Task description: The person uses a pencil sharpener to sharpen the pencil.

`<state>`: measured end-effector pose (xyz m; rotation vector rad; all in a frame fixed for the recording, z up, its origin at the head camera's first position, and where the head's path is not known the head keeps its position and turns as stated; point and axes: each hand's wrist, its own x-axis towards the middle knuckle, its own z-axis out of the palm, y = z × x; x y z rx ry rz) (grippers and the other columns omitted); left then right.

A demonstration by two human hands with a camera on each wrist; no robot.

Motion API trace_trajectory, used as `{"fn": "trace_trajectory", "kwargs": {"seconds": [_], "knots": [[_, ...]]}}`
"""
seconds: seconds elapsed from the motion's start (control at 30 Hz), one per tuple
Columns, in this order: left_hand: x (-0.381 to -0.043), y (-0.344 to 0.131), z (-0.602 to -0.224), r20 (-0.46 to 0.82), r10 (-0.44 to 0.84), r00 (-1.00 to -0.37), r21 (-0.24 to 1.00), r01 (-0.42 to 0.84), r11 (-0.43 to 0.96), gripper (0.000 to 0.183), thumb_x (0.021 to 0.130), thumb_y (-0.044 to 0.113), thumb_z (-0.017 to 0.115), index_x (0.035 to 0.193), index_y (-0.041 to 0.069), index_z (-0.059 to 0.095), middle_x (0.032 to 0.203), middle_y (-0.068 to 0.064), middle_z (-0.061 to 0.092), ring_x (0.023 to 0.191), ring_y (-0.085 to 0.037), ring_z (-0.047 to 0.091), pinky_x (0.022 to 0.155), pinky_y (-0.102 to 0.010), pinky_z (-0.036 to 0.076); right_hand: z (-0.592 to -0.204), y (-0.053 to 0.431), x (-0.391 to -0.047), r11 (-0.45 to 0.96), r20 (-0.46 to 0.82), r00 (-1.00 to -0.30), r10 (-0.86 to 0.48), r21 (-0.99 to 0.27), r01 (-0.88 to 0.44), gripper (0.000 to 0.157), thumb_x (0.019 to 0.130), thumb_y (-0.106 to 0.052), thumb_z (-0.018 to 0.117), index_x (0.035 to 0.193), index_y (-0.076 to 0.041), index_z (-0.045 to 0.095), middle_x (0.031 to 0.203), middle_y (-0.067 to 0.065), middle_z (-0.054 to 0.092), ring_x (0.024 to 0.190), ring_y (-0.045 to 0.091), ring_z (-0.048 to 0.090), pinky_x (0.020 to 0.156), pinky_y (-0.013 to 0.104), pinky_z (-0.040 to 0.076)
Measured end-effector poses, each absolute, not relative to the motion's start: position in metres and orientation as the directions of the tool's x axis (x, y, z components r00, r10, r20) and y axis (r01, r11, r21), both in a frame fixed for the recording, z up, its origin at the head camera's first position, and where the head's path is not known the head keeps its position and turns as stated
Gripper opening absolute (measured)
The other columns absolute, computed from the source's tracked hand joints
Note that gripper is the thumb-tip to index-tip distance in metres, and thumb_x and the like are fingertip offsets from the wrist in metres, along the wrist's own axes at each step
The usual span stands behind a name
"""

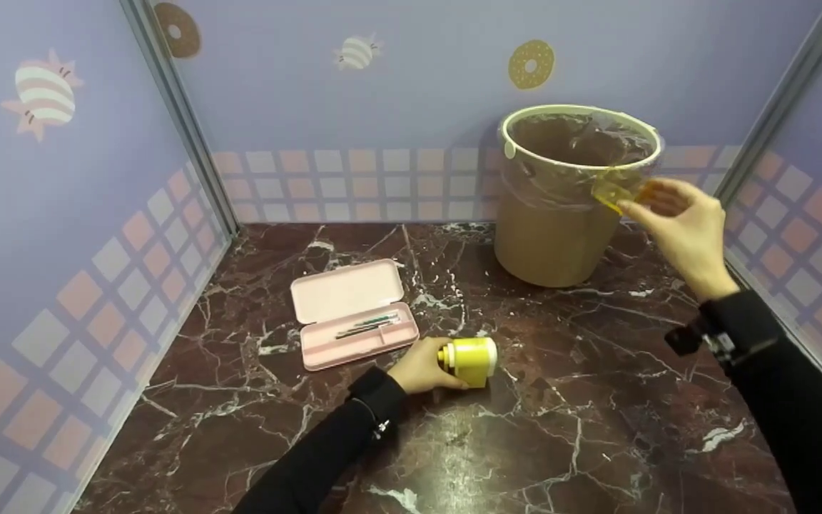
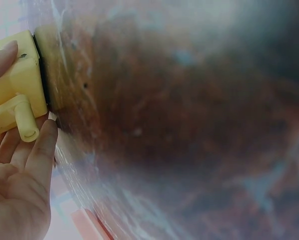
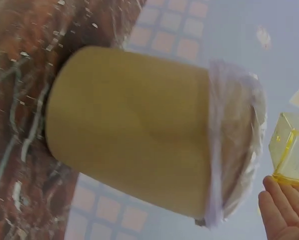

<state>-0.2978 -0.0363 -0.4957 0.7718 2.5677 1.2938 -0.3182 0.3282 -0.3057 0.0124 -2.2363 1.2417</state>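
My left hand (image 1: 422,368) grips a yellow crank pencil sharpener (image 1: 473,357) low over the table, near the pencil case. In the left wrist view, the sharpener's body (image 2: 19,80) and its crank handle (image 2: 25,117) show between thumb and fingers. At the right, my right hand (image 1: 693,228) holds a clear yellow shavings drawer (image 1: 611,194) by thumb and fingers, in front of the trash bin's rim. The trash bin (image 1: 554,243) is tan, with a white rim and a clear plastic liner. In the right wrist view the drawer (image 3: 292,150) looks see-through, apart from the bin.
An open pink pencil case (image 1: 347,293) lies left of the sharpener, with several pencils (image 1: 368,326) in its tray. Small pale shavings (image 1: 447,282) are scattered on the dark marbled table (image 1: 254,428). Patterned walls (image 1: 418,78) enclose the back and sides.
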Motion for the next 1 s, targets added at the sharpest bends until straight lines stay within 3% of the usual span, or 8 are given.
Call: {"fn": "trace_trajectory", "kwargs": {"seconds": [0.3,0.53,0.63,0.83,1.0], "knots": [[-0.297,-0.036,-0.496,0.082,0.516,-0.852,0.791,0.371,0.487,0.051,0.067,0.015,0.094,0.110,0.000,0.071,0.099,-0.012,0.078,0.081,-0.008,0.062,0.082,-0.028,0.057,-0.374,0.320,-0.281,0.484,0.466,-0.884,0.037,-0.782,-0.393,0.050,0.080,-0.005,0.085,0.125,0.006,0.064,0.119,0.020,0.074,0.094,-0.008,0.071,0.083,0.012,0.057],[-0.298,-0.036,-0.495,0.079,0.519,-0.851,0.789,0.372,0.488,0.053,0.067,0.015,0.094,0.112,0.000,0.071,0.100,-0.012,0.078,0.083,-0.009,0.064,0.084,-0.030,0.058,-0.432,0.310,-0.265,0.484,0.325,-0.933,-0.158,-0.797,-0.360,0.050,0.079,-0.012,0.087,0.123,0.000,0.068,0.119,0.024,0.074,0.095,-0.006,0.072,0.080,0.017,0.060],[-0.297,-0.036,-0.494,0.072,0.518,-0.852,0.792,0.365,0.490,0.051,0.067,0.015,0.094,0.111,0.001,0.071,0.100,-0.012,0.078,0.082,-0.008,0.064,0.084,-0.029,0.058,-0.453,0.305,-0.261,0.495,0.229,-0.947,-0.227,-0.810,-0.314,0.052,0.079,-0.014,0.087,0.125,-0.001,0.067,0.121,0.022,0.074,0.100,0.002,0.074,0.080,0.021,0.062],[-0.297,-0.037,-0.492,0.062,0.519,-0.852,0.793,0.358,0.493,0.057,0.068,0.014,0.093,0.117,0.000,0.070,0.104,-0.013,0.078,0.084,-0.009,0.065,0.085,-0.028,0.058,-0.483,0.292,-0.260,0.526,0.139,-0.935,-0.327,-0.795,-0.302,0.054,0.081,-0.021,0.087,0.126,0.000,0.066,0.123,0.021,0.073,0.112,0.032,0.073,0.095,0.033,0.060],[-0.297,-0.037,-0.493,0.066,0.520,-0.852,0.794,0.360,0.490,0.057,0.067,0.014,0.093,0.117,0.000,0.070,0.104,-0.014,0.078,0.084,-0.009,0.064,0.085,-0.028,0.057,-0.497,0.280,-0.262,0.521,0.116,-0.920,-0.374,-0.795,-0.312,0.055,0.081,-0.023,0.086,0.125,0.002,0.066,0.122,0.021,0.073,0.113,0.038,0.072,0.097,0.040,0.060]]}}
